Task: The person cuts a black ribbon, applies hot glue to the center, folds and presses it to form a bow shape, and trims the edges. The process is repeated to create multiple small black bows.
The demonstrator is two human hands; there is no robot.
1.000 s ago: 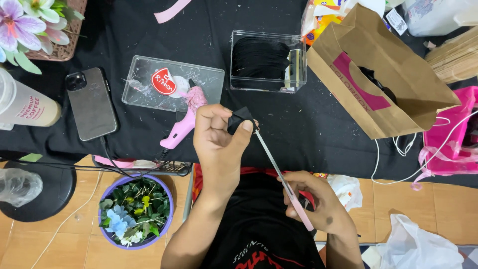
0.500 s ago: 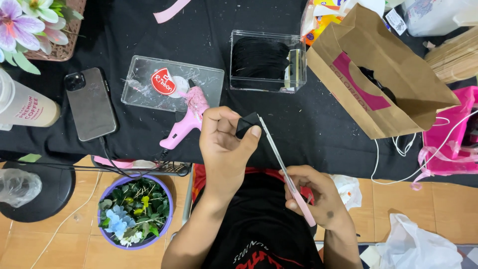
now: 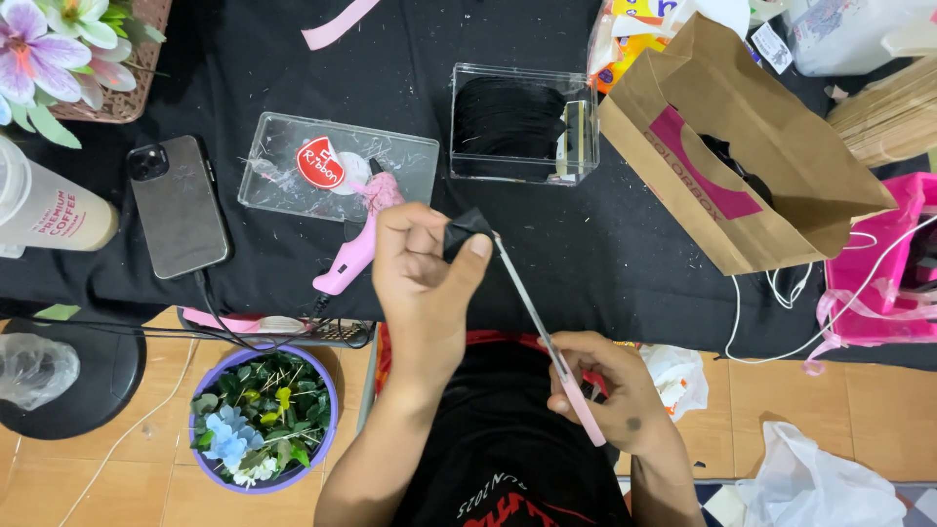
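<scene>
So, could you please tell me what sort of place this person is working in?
Probably a home craft table for making flower or gift arrangements. A pink glue gun lies on the black tablecloth, a bowl of small artificial flowers sits on the floor, and the right hand holds scissors.

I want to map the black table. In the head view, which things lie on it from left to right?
Cup → phone → flat clear lid → clear box of black material → brown paper bag → pink bag.
</scene>
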